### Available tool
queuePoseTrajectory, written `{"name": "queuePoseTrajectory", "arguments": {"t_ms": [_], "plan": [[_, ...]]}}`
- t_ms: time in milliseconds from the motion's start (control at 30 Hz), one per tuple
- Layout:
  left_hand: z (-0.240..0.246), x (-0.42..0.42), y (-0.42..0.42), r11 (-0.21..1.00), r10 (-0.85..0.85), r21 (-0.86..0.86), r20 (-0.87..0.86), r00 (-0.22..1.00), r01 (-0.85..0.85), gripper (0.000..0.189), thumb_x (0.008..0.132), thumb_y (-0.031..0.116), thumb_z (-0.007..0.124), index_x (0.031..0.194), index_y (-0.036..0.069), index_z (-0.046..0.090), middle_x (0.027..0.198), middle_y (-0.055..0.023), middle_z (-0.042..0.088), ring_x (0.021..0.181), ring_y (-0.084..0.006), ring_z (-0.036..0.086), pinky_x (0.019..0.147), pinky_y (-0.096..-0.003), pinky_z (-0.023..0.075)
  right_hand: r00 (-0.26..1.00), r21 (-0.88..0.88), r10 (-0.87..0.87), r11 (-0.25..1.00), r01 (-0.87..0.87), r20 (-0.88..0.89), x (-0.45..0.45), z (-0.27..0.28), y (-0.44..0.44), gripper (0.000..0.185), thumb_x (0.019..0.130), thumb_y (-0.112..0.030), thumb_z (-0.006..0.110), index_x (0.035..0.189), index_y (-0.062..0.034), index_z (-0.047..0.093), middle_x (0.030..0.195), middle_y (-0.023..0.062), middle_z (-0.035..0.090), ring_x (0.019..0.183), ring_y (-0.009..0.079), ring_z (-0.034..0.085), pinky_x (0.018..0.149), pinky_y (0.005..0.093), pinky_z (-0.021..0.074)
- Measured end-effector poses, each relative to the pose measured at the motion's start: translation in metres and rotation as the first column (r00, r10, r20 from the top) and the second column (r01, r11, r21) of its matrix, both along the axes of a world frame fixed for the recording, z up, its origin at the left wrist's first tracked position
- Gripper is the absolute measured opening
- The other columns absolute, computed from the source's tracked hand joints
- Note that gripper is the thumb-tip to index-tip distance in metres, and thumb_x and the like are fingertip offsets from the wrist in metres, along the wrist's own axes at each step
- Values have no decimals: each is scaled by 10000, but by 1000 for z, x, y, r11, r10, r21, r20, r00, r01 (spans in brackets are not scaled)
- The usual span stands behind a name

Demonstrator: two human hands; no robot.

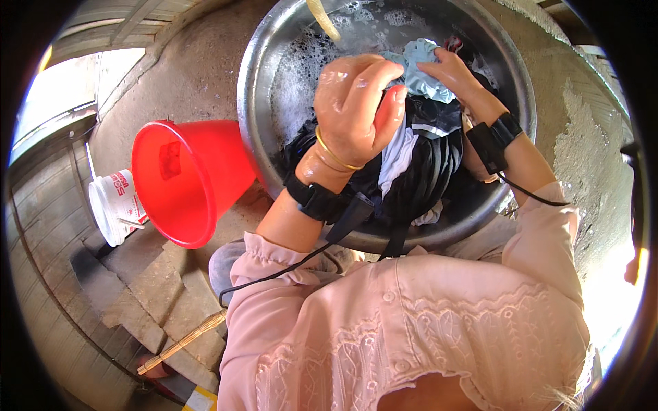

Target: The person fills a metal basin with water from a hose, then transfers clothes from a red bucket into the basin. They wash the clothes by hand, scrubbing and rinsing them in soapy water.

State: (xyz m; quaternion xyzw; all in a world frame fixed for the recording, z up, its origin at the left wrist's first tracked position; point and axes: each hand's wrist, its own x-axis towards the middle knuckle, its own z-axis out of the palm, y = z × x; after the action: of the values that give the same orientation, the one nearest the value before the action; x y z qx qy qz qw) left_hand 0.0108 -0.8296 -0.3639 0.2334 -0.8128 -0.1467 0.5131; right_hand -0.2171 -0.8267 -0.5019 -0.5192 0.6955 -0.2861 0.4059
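A wide metal basin (pixel 524 118) stands before me, with sudsy water (pixel 298 77) and a heap of wet clothes in it. My right hand (pixel 452 72) grips a light blue cloth (pixel 429 85) over the heap. Wet and with fingers curled, my left hand (pixel 360 103) is at the left end of this cloth; whether it pinches the fabric is hidden behind the fingers. Under the hands lie black garments (pixel 437 169) and a white strip of fabric (pixel 398 159). Both wrists wear black straps with cabled devices.
A pale hose (pixel 324 20) hangs over the basin's far side. To the left, a red plastic bucket (pixel 221 159) lies tilted against the basin, beside a white printed pail (pixel 115 205). A straw broom (pixel 180 341) rests on the floor at lower left.
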Motion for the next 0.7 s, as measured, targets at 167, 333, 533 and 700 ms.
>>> {"name": "queuePoseTrajectory", "arguments": {"t_ms": [167,333,533,700], "plan": [[19,0,-2,987,-138,-55,172,975,149,168,742,31,602,908,21,584,852,-116,595,738,-255,556,668,-324,457,996,-40,87,995,-88,-35,7,3,0,465,711,-341,651,926,64,575,797,201,612,713,276,609,654,342,458],[-43,6,-6,948,-278,317,794,540,21,230,750,142,603,965,70,558,846,-125,577,766,-299,569,663,-376,458,679,-3,80,993,-114,729,9,17,-29,199,802,-141,609,926,12,590,852,44,585,793,101,553,692,260,433],[-128,9,8,-110,-10,991,-72,997,70,168,834,174,569,954,56,579,806,-107,647,663,-222,631,557,-308,489,896,62,325,945,-322,-303,0,-18,-84,470,742,-345,659,1051,-6,562,911,147,635,806,246,604,675,344,470],[-156,9,32,-407,434,697,-421,796,591,251,891,207,489,1050,18,538,888,-125,623,819,-267,612,747,-373,485,932,-14,-234,971,240,-275,-39,-66,-99,666,683,-407,674,1197,-17,510,1127,202,576,1047,310,559,881,354,444]]}}
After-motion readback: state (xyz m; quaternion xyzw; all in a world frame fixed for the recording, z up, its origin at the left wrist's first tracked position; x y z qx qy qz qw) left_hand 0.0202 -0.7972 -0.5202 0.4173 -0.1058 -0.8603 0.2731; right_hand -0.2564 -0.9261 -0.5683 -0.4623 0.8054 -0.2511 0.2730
